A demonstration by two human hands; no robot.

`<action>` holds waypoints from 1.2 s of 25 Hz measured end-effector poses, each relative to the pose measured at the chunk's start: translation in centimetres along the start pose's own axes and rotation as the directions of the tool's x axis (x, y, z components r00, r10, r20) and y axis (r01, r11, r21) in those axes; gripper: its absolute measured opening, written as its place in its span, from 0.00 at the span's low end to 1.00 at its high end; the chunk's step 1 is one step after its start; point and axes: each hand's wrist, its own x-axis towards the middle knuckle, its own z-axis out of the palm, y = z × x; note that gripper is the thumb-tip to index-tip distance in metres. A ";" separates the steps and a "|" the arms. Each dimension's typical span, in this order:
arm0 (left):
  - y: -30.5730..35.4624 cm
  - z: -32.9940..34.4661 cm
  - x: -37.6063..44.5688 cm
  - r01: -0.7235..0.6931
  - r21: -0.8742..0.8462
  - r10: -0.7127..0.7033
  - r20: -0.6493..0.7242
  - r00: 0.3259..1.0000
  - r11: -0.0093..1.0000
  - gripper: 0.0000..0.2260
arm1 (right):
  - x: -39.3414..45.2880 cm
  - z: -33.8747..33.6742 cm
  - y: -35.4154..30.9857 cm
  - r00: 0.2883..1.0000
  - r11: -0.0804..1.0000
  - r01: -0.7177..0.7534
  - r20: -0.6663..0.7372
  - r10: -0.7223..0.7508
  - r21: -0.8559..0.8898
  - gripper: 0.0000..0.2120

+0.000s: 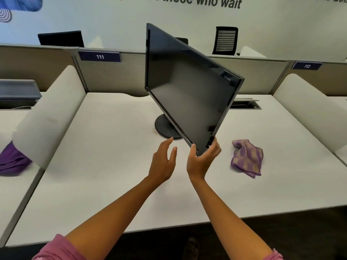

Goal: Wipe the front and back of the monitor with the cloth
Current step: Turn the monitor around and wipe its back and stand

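A black monitor (187, 87) stands on the white desk (105, 166), its screen rotated so that one corner points down toward me. Its round base (163, 126) rests on the desk behind that corner. My right hand (202, 158) grips the screen's lowest corner, thumb on the front and fingers behind. Just left of it, my left hand (164, 160) hovers with fingers spread, close to the lower edge and holding nothing. A crumpled purple and tan checked cloth (247, 157) lies on the desk to the right of my right hand, touched by neither hand.
Padded white dividers (48, 119) (311, 109) flank the desk on both sides. A low partition with labels 111 and 112 runs along the back. An open cable slot (244, 104) sits behind the monitor. Purple fabric (11, 162) lies on the neighbouring desk at left.
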 end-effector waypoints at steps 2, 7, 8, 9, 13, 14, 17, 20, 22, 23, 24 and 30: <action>0.5 -0.3 -0.2 -0.006 -0.035 0.005 -0.022 1.000 0.999 0.20 | -1.4 0.0 -0.1 0.999 1.000 0.028 0.043 -0.028 0.005 0.34; 1.5 -1.6 -0.7 -0.058 -0.108 0.048 -0.094 0.994 0.992 0.18 | -4.6 0.7 -0.4 0.992 0.996 0.091 0.093 -0.090 -0.001 0.30; 1.7 -1.9 -0.8 -0.073 -0.119 0.059 -0.116 0.991 0.990 0.18 | -5.3 0.9 -0.4 0.989 0.994 0.104 0.108 -0.101 -0.019 0.30; 1.9 -2.3 -0.9 -0.088 -0.135 0.070 -0.135 0.988 0.987 0.17 | -6.0 1.1 -0.4 0.984 0.992 0.121 0.135 -0.116 -0.034 0.29; 2.7 -4.0 -1.3 -0.130 -0.180 0.091 -0.207 0.974 0.975 0.16 | -8.3 1.9 -0.6 0.944 0.972 0.229 0.255 -0.208 -0.059 0.35; 2.7 -4.7 -1.3 -0.147 -0.179 0.104 -0.229 0.968 0.973 0.16 | -8.8 2.3 -0.7 0.932 0.967 0.249 0.287 -0.223 -0.059 0.36; 2.4 -6.8 -1.2 -0.172 -0.181 0.119 -0.271 0.955 0.968 0.10 | -10.2 3.8 -1.1 0.903 0.960 0.277 0.354 -0.245 -0.041 0.33; 1.7 -8.5 -1.1 -0.145 -0.186 0.078 -0.325 0.943 0.972 0.09 | -11.2 5.8 -1.8 0.872 0.952 0.299 0.423 -0.248 -0.057 0.38; 1.3 -9.4 -0.9 -0.119 -0.186 0.044 -0.363 0.931 0.975 0.10 | -11.7 6.8 -2.5 0.829 0.931 0.363 0.470 -0.305 -0.036 0.43; 1.1 -9.9 -0.9 -0.107 -0.187 0.030 -0.377 0.926 0.976 0.10 | -11.8 7.3 -2.9 0.809 0.939 0.343 0.515 -0.283 -0.023 0.42; 1.0 -10.3 -0.8 -0.098 -0.185 0.019 -0.388 0.922 0.978 0.11 | -11.9 7.7 -3.3 0.792 0.960 0.281 0.564 -0.236 0.006 0.37; 0.8 -12.9 0.2 -0.070 -0.158 -0.005 -0.428 0.904 0.985 0.13 | -11.8 10.5 -4.9 0.671 0.984 0.173 0.726 -0.150 0.044 0.29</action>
